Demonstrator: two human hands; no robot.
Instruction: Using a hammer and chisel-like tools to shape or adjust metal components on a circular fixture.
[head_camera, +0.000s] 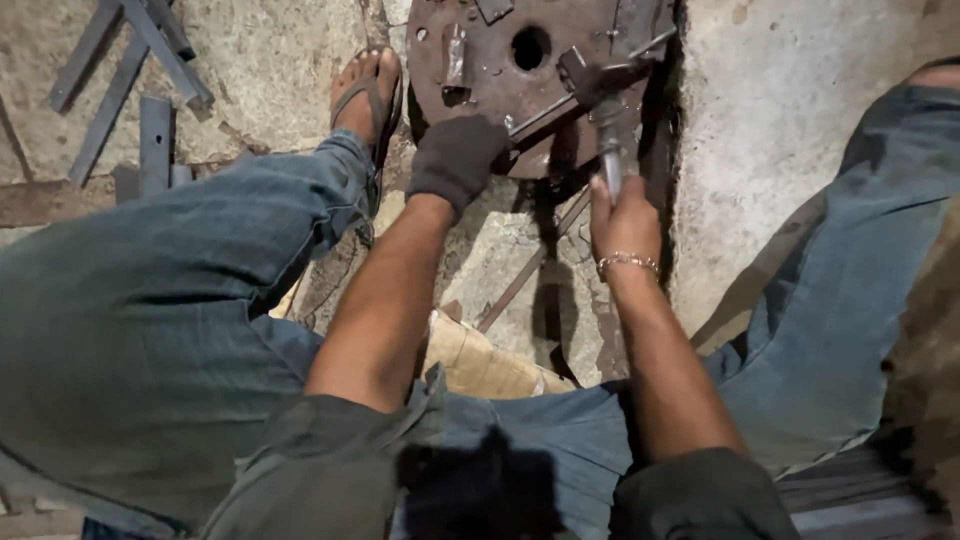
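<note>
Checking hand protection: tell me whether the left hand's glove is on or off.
On: a dark glove covers the left hand; the right hand is bare.

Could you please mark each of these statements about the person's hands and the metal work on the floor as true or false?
1. The left hand wears a dark glove. True.
2. The right hand wears a glove too. False: it is bare, with a chain bracelet at the wrist.
3. The right hand holds a hammer by its handle, head over the rusty round plate. True.
4. The rusty round plate has no hole. False: a round hole shows near its middle.
5. The left hand holds a thin metal rod against the plate. True.
6. The foot beside the plate is in a boot. False: it wears an open sandal.
</note>
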